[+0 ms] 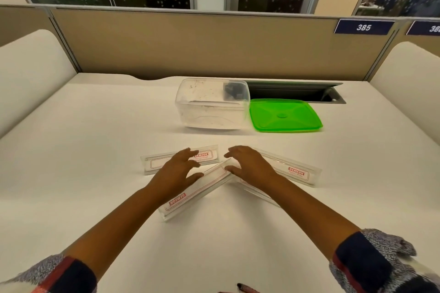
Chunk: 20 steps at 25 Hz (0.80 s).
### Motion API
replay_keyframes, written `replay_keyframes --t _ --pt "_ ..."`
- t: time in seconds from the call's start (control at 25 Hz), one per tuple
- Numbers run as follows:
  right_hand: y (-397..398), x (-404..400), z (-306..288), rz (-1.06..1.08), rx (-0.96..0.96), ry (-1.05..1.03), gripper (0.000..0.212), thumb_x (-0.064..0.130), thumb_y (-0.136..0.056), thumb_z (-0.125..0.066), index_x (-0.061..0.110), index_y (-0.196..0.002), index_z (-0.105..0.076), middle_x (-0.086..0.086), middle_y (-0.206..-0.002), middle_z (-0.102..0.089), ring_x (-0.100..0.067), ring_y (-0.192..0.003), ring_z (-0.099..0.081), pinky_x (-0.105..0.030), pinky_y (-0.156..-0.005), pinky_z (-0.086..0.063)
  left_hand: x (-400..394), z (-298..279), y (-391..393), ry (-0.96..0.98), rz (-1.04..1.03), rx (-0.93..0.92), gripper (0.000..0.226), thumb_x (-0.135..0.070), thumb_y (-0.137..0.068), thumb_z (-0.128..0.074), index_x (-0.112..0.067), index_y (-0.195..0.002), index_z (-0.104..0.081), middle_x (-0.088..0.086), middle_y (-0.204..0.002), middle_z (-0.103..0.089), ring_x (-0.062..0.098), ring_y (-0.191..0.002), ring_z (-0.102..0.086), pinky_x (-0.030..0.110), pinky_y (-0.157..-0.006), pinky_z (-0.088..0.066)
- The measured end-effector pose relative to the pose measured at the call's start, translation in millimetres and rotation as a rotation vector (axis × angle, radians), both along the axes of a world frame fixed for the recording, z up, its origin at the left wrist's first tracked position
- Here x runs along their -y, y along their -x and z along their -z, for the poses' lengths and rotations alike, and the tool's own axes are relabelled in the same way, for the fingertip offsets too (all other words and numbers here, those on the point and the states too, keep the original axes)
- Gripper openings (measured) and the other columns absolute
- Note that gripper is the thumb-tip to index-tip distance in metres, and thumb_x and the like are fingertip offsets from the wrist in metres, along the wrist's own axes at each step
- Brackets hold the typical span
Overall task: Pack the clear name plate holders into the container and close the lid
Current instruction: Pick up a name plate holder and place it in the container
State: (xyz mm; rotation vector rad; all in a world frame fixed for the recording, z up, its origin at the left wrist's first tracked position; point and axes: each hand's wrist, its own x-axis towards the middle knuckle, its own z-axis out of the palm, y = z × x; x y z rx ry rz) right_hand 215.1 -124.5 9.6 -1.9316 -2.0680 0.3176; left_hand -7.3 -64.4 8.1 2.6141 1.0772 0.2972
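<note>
Three clear name plate holders with red GEMSON labels lie on the white desk. One holder (207, 158) lies to the left, one (296, 172) to the right, and a third (197, 194) runs diagonally between them. My left hand (177, 171) hovers over the left and middle holders with fingers spread. My right hand (248, 165) hovers over the near end of the right holder, fingers apart. Neither hand grips anything. Farther back stands the clear container (212, 104), open on top, with its green lid (284, 115) flat on the desk to its right.
A cable slot (297, 93) opens in the desk behind the lid. Tan partition walls (190, 45) enclose the desk on the far side, with white panels left and right. A dark pen-like object (245, 288) lies at the near edge.
</note>
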Motion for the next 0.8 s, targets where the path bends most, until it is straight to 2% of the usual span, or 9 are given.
replay_keyframes --t 0.12,0.2,0.32,0.52,0.6,0.8 --pt "2.6 -1.4 5.0 -0.007 0.004 0.039 0.034 0.029 -0.088 -0.059 0.017 -0.119 -0.056 -0.004 -0.131 -0.055 -0.021 -0.123 -0.046 -0.034 -0.109 -0.028 6.9 12.1 7.1 0.036 -0.018 -0.054 0.03 -0.04 -0.087 -0.054 -0.019 -0.105 -0.064 0.0 -0.136 -0.051 0.017 -0.132 -0.037 0.03 -0.105 -0.033" --pt "2.9 -0.1 7.5 0.004 -0.017 0.042 0.027 0.024 -0.089 -0.057 0.016 -0.114 -0.057 -0.005 -0.126 -0.055 -0.022 -0.122 -0.045 -0.034 -0.114 -0.018 10.8 17.2 12.4 0.039 -0.014 -0.125 0.029 -0.044 -0.086 -0.053 -0.018 -0.094 -0.064 0.0 -0.115 -0.06 0.017 -0.113 -0.05 0.024 -0.089 -0.04" --pt "2.4 1.6 7.8 0.018 -0.03 0.078 0.022 0.023 -0.089 -0.057 0.015 -0.11 -0.057 -0.006 -0.126 -0.054 -0.022 -0.124 -0.042 -0.034 -0.117 -0.012 15.3 21.1 20.4 0.053 -0.037 -0.167 0.03 -0.048 -0.083 -0.055 -0.018 -0.082 -0.059 -0.002 -0.1 -0.059 0.015 -0.095 -0.051 0.021 -0.074 -0.039" --pt "1.9 1.8 4.1 -0.008 -0.059 0.082 0.022 0.024 -0.089 -0.058 0.014 -0.109 -0.059 -0.006 -0.135 -0.049 -0.022 -0.134 -0.034 -0.034 -0.118 -0.009 9.1 10.9 28.6 0.088 -0.097 -0.148 0.027 -0.047 -0.079 -0.062 -0.023 -0.071 -0.052 -0.007 -0.087 -0.053 0.014 -0.088 -0.052 0.021 -0.065 -0.034" --pt "1.4 3.9 4.8 -0.014 -0.062 0.078 0.023 0.025 -0.089 -0.058 0.013 -0.108 -0.06 -0.005 -0.14 -0.044 -0.021 -0.138 -0.027 -0.033 -0.118 -0.009 6.1 7.0 31.5 0.124 -0.139 -0.137 0.027 -0.046 -0.078 -0.064 -0.022 -0.073 -0.054 -0.007 -0.086 -0.052 0.012 -0.087 -0.05 0.022 -0.065 -0.036" --pt "-1.7 8.3 4.7 0.014 -0.17 0.036 0.022 0.029 -0.086 -0.062 0.012 -0.1 -0.061 -0.005 -0.136 -0.049 -0.02 -0.138 -0.029 -0.032 -0.116 -0.013 4.6 3.7 37.8 0.137 -0.215 -0.105 0.031 -0.044 -0.077 -0.066 -0.014 -0.081 -0.062 -0.005 -0.084 -0.052 0.012 -0.08 -0.047 0.024 -0.064 -0.037"
